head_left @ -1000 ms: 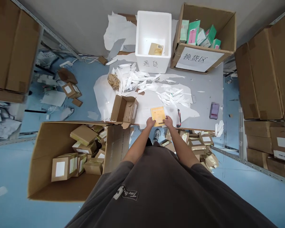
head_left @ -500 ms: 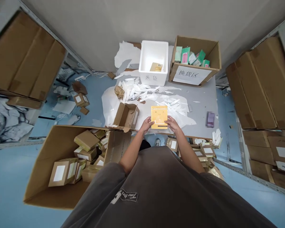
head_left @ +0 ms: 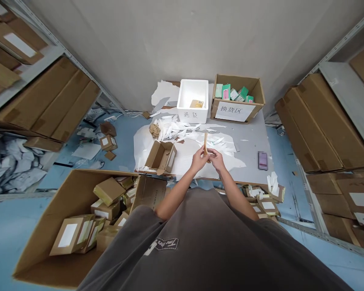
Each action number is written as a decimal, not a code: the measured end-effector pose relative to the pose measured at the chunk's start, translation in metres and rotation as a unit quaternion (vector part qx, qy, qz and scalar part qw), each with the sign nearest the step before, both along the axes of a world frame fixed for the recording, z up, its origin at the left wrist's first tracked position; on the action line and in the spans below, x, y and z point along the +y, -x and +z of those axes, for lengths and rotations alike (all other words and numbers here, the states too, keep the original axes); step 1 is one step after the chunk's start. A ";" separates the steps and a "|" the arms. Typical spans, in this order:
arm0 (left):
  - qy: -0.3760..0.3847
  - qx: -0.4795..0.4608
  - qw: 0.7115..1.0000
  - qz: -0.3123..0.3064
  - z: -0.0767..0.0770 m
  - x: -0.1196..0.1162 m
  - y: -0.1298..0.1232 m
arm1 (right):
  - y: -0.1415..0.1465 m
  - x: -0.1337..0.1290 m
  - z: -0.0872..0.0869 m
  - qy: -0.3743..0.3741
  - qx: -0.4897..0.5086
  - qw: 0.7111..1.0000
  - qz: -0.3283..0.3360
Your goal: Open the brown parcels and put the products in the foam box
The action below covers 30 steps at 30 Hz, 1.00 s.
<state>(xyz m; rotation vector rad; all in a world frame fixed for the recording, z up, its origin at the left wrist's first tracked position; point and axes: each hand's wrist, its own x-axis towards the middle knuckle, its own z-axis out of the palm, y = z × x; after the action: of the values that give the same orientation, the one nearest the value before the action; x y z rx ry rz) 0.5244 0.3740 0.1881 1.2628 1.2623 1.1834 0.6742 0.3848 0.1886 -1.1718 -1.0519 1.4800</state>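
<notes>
A thin yellow packet (head_left: 205,142) stands edge-on between my hands above the front of the table, so its printed face is turned out of sight. My left hand (head_left: 199,159) grips its lower part from the left. On the other side, my right hand (head_left: 216,159) closes on its lower edge. Behind the packet lie white paper strips (head_left: 178,128) scattered over the tabletop. Left of my hands sits a small opened cardboard box (head_left: 163,158) with its flaps up.
At the back stand a white foam box (head_left: 192,117) holding a yellow packet and a carton (head_left: 235,112) with green boxes. A phone (head_left: 262,161) lies at right. A large carton of parcels (head_left: 63,178) is at lower left; shelves (head_left: 327,121) flank both sides.
The yellow packet has turned from facing me flat to edge-on, and my hands have come closer together around it. My view has tilted upward.
</notes>
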 end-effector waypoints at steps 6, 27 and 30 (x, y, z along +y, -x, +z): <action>0.001 -0.088 0.995 0.036 0.008 0.008 0.002 | 0.018 -0.015 0.007 -0.084 -0.043 0.995 0.025; 0.052 -0.012 0.996 0.076 0.015 -0.012 0.051 | -0.026 -0.014 0.024 0.037 0.060 0.998 -0.002; 0.023 0.017 0.999 0.044 0.021 -0.017 0.026 | -0.017 -0.017 0.024 -0.013 0.018 1.000 0.006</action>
<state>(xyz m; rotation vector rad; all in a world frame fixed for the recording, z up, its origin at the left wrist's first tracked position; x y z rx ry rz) 0.4984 0.3570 0.2094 1.2094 1.3742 1.1933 0.6907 0.3683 0.2123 -1.1185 -1.0526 1.4863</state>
